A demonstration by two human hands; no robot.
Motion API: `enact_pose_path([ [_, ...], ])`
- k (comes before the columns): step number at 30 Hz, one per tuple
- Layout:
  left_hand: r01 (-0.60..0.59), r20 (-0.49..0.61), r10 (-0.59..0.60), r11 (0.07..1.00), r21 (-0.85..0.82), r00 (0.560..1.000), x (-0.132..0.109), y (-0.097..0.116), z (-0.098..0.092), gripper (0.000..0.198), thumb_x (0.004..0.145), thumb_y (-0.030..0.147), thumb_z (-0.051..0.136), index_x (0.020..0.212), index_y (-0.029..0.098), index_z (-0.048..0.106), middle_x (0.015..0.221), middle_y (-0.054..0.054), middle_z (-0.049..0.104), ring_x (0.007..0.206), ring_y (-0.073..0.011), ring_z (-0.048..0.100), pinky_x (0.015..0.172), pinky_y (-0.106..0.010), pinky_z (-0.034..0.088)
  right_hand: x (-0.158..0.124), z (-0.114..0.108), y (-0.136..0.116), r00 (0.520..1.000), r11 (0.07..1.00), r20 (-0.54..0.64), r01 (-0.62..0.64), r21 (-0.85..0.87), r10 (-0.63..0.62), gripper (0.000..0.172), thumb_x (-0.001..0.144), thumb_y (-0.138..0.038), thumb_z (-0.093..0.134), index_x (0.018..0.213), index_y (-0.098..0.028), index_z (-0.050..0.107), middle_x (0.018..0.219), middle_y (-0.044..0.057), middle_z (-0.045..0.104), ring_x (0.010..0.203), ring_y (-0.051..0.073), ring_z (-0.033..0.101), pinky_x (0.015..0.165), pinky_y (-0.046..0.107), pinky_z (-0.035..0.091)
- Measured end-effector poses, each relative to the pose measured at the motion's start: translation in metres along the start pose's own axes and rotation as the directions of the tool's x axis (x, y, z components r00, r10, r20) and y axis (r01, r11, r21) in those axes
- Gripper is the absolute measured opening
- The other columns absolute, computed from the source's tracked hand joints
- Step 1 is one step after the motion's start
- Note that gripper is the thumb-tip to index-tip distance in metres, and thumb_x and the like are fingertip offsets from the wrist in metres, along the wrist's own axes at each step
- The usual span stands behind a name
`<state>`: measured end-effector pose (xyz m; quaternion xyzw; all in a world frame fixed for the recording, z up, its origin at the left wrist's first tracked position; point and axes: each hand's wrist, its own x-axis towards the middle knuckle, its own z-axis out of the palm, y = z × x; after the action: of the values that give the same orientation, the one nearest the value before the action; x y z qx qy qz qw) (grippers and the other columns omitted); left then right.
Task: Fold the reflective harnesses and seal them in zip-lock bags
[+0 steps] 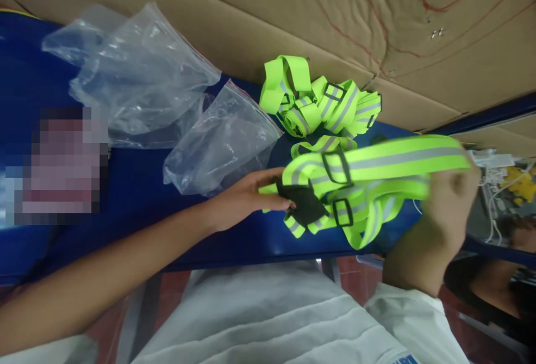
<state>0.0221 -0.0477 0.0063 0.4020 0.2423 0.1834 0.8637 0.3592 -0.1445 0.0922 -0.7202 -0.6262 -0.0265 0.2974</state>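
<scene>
A neon yellow reflective strap harness [389, 157] with grey stripes, black buckles and a black patch [305, 203] stretches between my two hands above the blue table. My left hand [259, 194] pinches its left end beside the black patch, thumb on top. At the other end, my right hand [450, 202] is closed around the looped straps; its fingers are partly hidden and blurred. Behind the harness lies a pile of similar reflective straps [335, 101], against the cardboard.
Clear zip bags [142, 73] lie at the back left, with another zip bag [226, 135] nearer my left hand. A cardboard panel [251, 12] borders the blue table [243, 247] behind. At far right, another work surface holds cables and yellow items [519, 182], near a person's arm.
</scene>
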Motion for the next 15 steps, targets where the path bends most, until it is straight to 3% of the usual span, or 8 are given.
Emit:
enact_pose_path([
  [3,-0.083,-0.134,0.084,0.996,0.015,0.987,0.003,-0.001,-0.001,0.024,0.076,0.028,0.088,0.091,0.014,0.075,0.085,-0.002,0.073,0.076,-0.0127,0.065,0.073,-0.024,0.051,-0.005,0.017,-0.024,0.960,0.957,-0.199,0.146,-0.249,-0.198,0.056,0.091,-0.032,0.076,0.143,-0.019,0.062,0.136,0.019,0.066,0.129,0.039,0.060,0.110,0.061,0.046],
  [4,-0.102,-0.145,0.107,0.994,0.039,0.984,0.004,-0.001,-0.001,0.023,0.077,0.028,0.088,0.092,0.014,0.076,0.084,-0.001,0.073,0.074,-0.0122,0.064,0.072,-0.024,0.051,-0.012,0.024,-0.037,0.930,0.945,-0.250,0.203,-0.258,-0.268,0.053,0.091,-0.028,0.075,0.142,-0.018,0.064,0.139,0.020,0.065,0.135,0.039,0.057,0.114,0.060,0.044],
  [6,-0.140,-0.143,0.149,0.988,0.067,0.979,0.004,-0.002,-0.001,0.032,0.078,0.027,0.088,0.107,0.017,0.076,0.088,0.000,0.072,0.073,-0.0119,0.063,0.070,-0.024,0.052,-0.031,0.041,-0.066,0.920,0.934,-0.164,0.353,-0.047,-0.356,0.038,0.098,-0.026,0.065,0.136,-0.023,0.066,0.123,0.013,0.073,0.123,0.032,0.066,0.107,0.052,0.051],
  [7,-0.160,-0.138,0.169,0.984,0.075,0.976,0.004,-0.002,0.000,0.041,0.078,0.027,0.088,0.116,0.020,0.074,0.092,0.000,0.072,0.073,-0.0121,0.064,0.069,-0.024,0.053,-0.041,0.051,-0.079,0.916,0.914,-0.015,0.402,0.062,-0.402,0.037,0.101,-0.033,0.063,0.136,-0.024,0.064,0.121,0.011,0.075,0.118,0.031,0.069,0.102,0.049,0.054],
  [9,-0.190,-0.130,0.203,0.976,0.109,0.970,0.004,-0.004,-0.001,0.059,0.079,0.031,0.088,0.133,0.024,0.065,0.098,0.000,0.072,0.072,-0.0129,0.065,0.069,-0.026,0.056,-0.058,0.068,-0.100,0.901,0.916,0.173,0.379,0.135,-0.398,0.058,0.097,-0.047,0.070,0.146,-0.021,0.055,0.125,0.014,0.074,0.113,0.032,0.071,0.097,0.049,0.057],
  [12,-0.212,-0.153,0.273,0.922,0.324,0.950,0.004,-0.011,-0.003,0.073,0.085,0.036,0.083,0.148,0.025,0.048,0.109,-0.004,0.072,0.082,-0.0170,0.070,0.075,-0.030,0.061,-0.070,0.084,-0.108,0.944,0.955,0.196,0.228,0.193,-0.265,0.060,0.098,-0.038,0.072,0.151,-0.022,0.048,0.131,0.014,0.072,0.109,0.028,0.072,0.096,0.044,0.058],
  [14,-0.255,-0.185,0.441,0.759,0.599,0.878,0.004,-0.015,-0.005,0.081,0.088,0.035,0.082,0.155,0.027,0.037,0.130,-0.011,0.068,0.101,-0.0220,0.071,0.084,-0.034,0.062,-0.072,0.086,-0.104,0.958,0.954,0.224,0.115,0.276,-0.180,0.050,0.100,-0.027,0.068,0.147,-0.026,0.051,0.130,0.010,0.073,0.110,0.024,0.072,0.097,0.040,0.059],
  [15,-0.269,-0.154,0.551,0.609,0.747,0.820,0.003,-0.017,-0.005,0.082,0.088,0.034,0.081,0.156,0.028,0.036,0.142,-0.014,0.062,0.114,-0.0252,0.069,0.089,-0.037,0.062,-0.072,0.084,-0.101,0.956,0.946,0.250,0.066,0.317,-0.151,0.046,0.100,-0.025,0.067,0.144,-0.027,0.053,0.128,0.008,0.073,0.110,0.023,0.071,0.096,0.038,0.059],
])
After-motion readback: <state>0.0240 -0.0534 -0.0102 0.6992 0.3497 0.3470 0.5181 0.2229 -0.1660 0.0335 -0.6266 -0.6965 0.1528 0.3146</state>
